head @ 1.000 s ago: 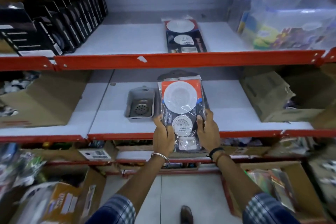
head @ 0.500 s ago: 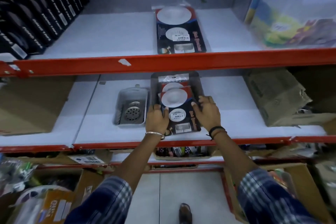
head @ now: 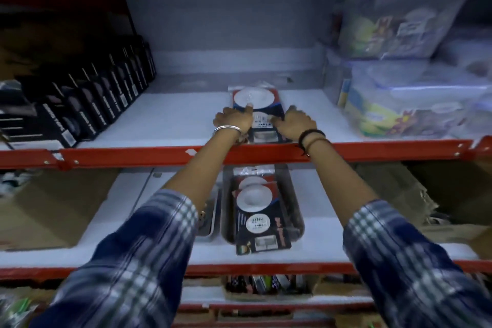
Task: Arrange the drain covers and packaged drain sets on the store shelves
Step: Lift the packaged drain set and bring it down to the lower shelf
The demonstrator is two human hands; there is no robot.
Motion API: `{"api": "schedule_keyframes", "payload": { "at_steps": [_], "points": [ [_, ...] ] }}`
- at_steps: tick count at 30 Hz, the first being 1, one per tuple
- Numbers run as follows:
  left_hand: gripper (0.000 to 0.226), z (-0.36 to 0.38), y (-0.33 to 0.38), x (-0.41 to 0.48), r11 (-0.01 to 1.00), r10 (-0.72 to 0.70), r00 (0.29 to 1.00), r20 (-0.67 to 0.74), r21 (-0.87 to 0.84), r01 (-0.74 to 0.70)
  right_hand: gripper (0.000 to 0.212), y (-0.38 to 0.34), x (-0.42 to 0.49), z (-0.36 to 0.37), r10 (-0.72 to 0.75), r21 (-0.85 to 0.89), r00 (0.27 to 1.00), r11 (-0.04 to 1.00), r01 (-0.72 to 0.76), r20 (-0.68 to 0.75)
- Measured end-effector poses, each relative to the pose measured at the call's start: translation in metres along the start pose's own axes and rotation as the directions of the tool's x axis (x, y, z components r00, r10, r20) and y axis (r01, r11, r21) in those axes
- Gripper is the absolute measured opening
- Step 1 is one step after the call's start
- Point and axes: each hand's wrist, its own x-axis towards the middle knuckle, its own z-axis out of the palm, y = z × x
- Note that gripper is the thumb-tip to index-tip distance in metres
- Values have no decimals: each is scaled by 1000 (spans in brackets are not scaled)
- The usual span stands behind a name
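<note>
Dim, bluish light falls from above onto the white shelf boards [head: 173, 120]. Motion blur softens everything. Wide-angle bending warps the edges, and the far left lies in shadow.

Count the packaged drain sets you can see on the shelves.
3: one on the upper shelf under both hands, at; two overlapping in the metal tray below, at and. More may be hidden beneath.

I have both arms stretched up and forward, the left hand [head: 234, 120] and right hand [head: 296, 122] palm-down side by side, fingers curled, wrists bent.
</note>
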Motion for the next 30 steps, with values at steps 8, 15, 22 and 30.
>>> {"api": "schedule_keyframes", "payload": {
  "at_steps": [8,15,22,30],
  "points": [
    [35,-14,-4,-6,883,-32,998,-60,-470,0,49,-22,-6,-11,74,192,993,980,-56,-87],
    [21,-21,-41,-94,822,135,946,-296,-499,-273,29,-28,-114,-13,11,337,938,934,114,-346],
    [32,27,-115,-186,791,200,917,-346,-495,-360,41,2,-214,51,9,413,910,893,180,-414],
    [51,94,-189,-247,860,104,973,-208,-472,-193,50,45,-283,124,40,435,958,896,92,-286]
  ]
}}
